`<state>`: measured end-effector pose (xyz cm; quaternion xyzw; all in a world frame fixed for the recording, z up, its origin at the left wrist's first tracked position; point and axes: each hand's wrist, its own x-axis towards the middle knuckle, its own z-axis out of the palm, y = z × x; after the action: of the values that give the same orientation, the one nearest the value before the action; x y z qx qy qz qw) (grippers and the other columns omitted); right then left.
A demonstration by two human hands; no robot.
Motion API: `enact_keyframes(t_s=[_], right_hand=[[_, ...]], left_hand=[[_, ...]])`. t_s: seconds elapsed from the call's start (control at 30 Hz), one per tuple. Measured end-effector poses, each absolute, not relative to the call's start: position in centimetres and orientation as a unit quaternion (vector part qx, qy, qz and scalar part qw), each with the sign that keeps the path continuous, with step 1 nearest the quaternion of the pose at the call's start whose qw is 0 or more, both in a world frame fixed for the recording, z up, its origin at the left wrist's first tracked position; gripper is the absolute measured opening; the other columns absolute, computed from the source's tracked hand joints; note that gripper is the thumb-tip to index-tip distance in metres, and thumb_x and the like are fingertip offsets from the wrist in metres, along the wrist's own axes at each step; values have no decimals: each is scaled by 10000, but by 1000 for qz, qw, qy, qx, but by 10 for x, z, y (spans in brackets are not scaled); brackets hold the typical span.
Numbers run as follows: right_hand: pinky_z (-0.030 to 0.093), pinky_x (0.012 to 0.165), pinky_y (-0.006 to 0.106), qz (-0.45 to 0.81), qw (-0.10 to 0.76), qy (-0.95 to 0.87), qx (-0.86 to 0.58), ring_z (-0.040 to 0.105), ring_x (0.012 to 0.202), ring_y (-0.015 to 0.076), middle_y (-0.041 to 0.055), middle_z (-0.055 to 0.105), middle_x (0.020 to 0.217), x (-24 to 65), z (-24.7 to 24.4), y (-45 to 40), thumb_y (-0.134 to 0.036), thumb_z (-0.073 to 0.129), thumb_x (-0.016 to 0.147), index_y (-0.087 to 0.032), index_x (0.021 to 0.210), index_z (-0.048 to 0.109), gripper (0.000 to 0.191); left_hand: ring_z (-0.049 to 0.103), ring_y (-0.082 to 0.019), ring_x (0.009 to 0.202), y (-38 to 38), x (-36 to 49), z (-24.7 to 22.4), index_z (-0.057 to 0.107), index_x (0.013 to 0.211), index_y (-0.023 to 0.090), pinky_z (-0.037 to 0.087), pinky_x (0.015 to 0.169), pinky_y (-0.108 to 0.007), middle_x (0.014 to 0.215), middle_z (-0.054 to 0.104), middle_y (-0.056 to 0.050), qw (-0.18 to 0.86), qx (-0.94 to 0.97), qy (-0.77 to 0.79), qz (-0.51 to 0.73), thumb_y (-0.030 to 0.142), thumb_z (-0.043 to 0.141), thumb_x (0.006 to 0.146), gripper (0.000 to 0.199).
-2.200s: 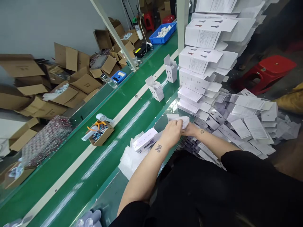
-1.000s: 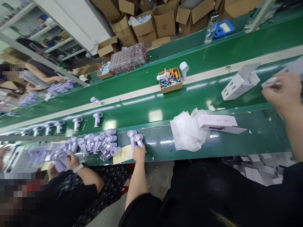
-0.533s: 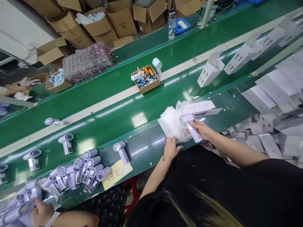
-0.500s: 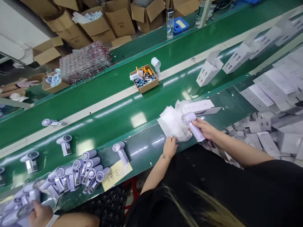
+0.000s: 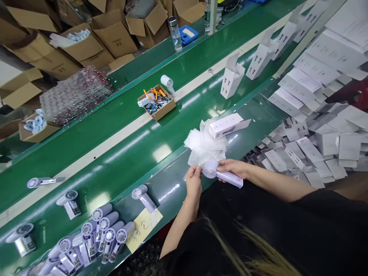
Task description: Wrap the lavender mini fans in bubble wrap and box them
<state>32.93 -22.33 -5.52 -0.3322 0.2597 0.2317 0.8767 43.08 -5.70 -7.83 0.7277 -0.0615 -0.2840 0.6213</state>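
My right hand (image 5: 234, 168) is closed round the handle of a pale purple handheld fan (image 5: 229, 178), its round head pointing left. My left hand (image 5: 194, 178) is closed in a pinch just left of the fan head, at the near edge of a heap of white foam bags (image 5: 202, 145); what lies between its fingertips is too small to make out. Behind the fan, a white printed box (image 5: 225, 124) lies on its side with a flap out, against the bags. Another purple fan (image 5: 143, 197) rests on the bench to the left.
Several purple fans (image 5: 105, 226) cluster at lower left beside a yellow handwritten paper (image 5: 143, 230). Across the green belt (image 5: 123, 153) stands a small carton (image 5: 162, 109) of parts and orange-handled tools. White boxes (image 5: 232, 76) stand upright on the belt; many flat boxes (image 5: 310, 92) pile up at right.
My right hand has brought the fan down and left, toward my body, tilting it flatter. My left hand has lifted off the bag edge into a pinch near the fan head. The view has shifted right.
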Motion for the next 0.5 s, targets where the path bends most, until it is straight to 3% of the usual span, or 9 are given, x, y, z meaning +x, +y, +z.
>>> enact_keyframes(t_s=[0.07, 0.17, 0.33, 0.43, 0.5], right_hand=[[560, 540, 275, 219, 860, 297, -353, 667, 645, 184, 52, 658, 717, 324, -52, -225, -286, 748, 687, -134, 879, 549, 316], [548, 502, 285, 188, 846, 346, -359, 655, 609, 189, 36, 644, 668, 313, -51, -223, -286, 763, 660, -150, 829, 524, 322], [541, 566, 232, 89, 850, 366, -369, 638, 623, 126, -6, 646, 770, 304, -49, -213, -183, 782, 624, -190, 983, 502, 456], [541, 543, 275, 114, 864, 363, -331, 636, 592, 147, -9, 639, 765, 295, -44, -216, -208, 751, 655, -214, 1047, 469, 483], [547, 546, 312, 91, 869, 382, -302, 637, 597, 168, -7, 631, 739, 283, -43, -222, -187, 729, 661, -209, 993, 461, 428]], left_hand=[[484, -107, 587, -52, 426, -72, 561, 762, 166, 396, 603, -236, 631, 528, 14, 628, 727, -92, -264, 354, 511, 812, 200], [519, -137, 691, -42, 418, -67, 575, 752, 182, 413, 683, -269, 688, 550, -7, 542, 766, -267, -218, 319, 507, 837, 175], [519, -165, 741, -48, 404, -60, 572, 763, 187, 419, 705, -297, 731, 562, -40, 422, 772, -446, -163, 221, 432, 884, 188], [518, -187, 787, -67, 400, -49, 571, 801, 181, 420, 725, -318, 765, 559, -62, 371, 775, -497, -123, 185, 408, 884, 183], [510, -204, 803, -79, 398, -41, 587, 829, 178, 414, 728, -335, 779, 559, -75, 314, 741, -582, -116, 176, 411, 875, 181]])
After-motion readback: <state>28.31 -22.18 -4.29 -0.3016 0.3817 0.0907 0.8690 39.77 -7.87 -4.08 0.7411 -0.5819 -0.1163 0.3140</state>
